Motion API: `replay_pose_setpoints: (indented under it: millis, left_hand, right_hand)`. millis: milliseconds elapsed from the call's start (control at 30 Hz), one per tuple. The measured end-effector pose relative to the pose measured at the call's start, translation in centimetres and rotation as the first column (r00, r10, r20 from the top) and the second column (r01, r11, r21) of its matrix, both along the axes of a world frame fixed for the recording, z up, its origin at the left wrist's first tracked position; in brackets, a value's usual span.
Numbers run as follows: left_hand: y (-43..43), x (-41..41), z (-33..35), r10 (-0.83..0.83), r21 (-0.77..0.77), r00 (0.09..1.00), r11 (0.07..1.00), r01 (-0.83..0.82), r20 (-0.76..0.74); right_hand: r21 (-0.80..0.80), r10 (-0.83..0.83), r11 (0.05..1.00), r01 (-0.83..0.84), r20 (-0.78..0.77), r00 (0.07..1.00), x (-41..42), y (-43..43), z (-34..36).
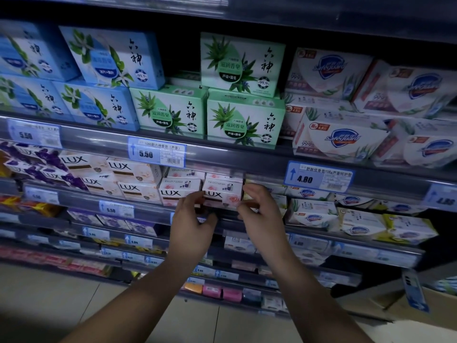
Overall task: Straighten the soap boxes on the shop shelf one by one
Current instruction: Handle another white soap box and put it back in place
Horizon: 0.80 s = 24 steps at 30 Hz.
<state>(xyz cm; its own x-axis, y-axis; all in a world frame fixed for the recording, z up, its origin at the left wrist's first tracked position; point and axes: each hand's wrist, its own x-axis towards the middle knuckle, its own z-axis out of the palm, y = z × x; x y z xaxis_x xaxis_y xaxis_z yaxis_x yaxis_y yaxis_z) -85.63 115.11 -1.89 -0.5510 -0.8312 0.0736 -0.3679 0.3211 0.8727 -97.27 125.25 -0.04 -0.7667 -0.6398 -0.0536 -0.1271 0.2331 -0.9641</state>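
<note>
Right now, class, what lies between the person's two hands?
In the head view, a pink rose LUX soap box lies between the left hand and the right hand, which grip its two ends.

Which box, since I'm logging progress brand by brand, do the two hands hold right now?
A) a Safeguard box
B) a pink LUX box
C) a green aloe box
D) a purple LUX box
B: the left hand and the right hand pinch the opposite ends of the pink LUX box, the one with the rose.
</note>
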Motion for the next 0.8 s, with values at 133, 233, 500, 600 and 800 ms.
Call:
replay_pose_setpoints:
  millis: [133, 233, 500, 600, 800]
  left_hand:
    - [0.1, 0.2, -0.7, -0.018, 0.094, 0.997, 0.996, 0.011, 0.074]
    - [0.4, -0.4, -0.7, -0.020, 0.140, 0.997, 0.990, 0.010, 0.075]
    - [0.3, -0.6, -0.9, 0.012, 0.258, 1.000, 0.966, -0.010, -0.009]
    - [0.2, -0.2, -0.6, 0.060, 0.290, 0.993, 0.957, -0.029, -0.098]
    - [-0.2, 0.4, 0.0, 0.126, 0.236, 0.956, 0.970, -0.062, -0.265]
  right_hand:
    - [0.059, 0.011, 0.998, -0.008, -0.056, 0.998, -0.1, 0.0, -0.5]
    - [0.072, 0.013, 0.997, -0.008, -0.066, 0.998, -0.2, -0.2, -0.5]
    - [-0.013, -0.014, 1.000, 0.015, 0.056, 0.998, -0.4, -0.2, -0.1]
    - [-0.072, -0.031, 0.997, 0.038, 0.092, 0.995, -0.3, 0.2, 0.0]
    - [-0.240, -0.075, 0.964, 0.115, 0.172, 0.982, -0.1, 0.4, 1.0]
